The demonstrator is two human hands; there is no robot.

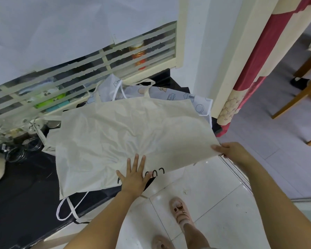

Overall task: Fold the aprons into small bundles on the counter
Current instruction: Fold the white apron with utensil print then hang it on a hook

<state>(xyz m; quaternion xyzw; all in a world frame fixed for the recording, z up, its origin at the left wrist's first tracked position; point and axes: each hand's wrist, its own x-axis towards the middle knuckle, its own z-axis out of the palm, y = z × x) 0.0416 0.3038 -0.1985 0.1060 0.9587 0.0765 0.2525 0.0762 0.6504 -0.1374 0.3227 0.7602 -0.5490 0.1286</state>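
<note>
On the bench [25, 186], left grip [133, 177] lies wide and flat, pinning the cream apron [124, 132]; at three o'clock right grip [230, 150] pinches its corner, probably to fold.

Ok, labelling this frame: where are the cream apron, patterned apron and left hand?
cream apron [129, 126]: head view, middle of cloth.
patterned apron [178, 95]: head view, printed upper part.
left hand [133, 178]: head view, back of hand.

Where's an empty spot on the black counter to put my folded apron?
The bare patch of shiny black counter lies left of the big cream cloth apron, in front of the clear glass jars. It is crowded behind the cream apron, where a pale printed apron is piled, and among the jars.
</note>
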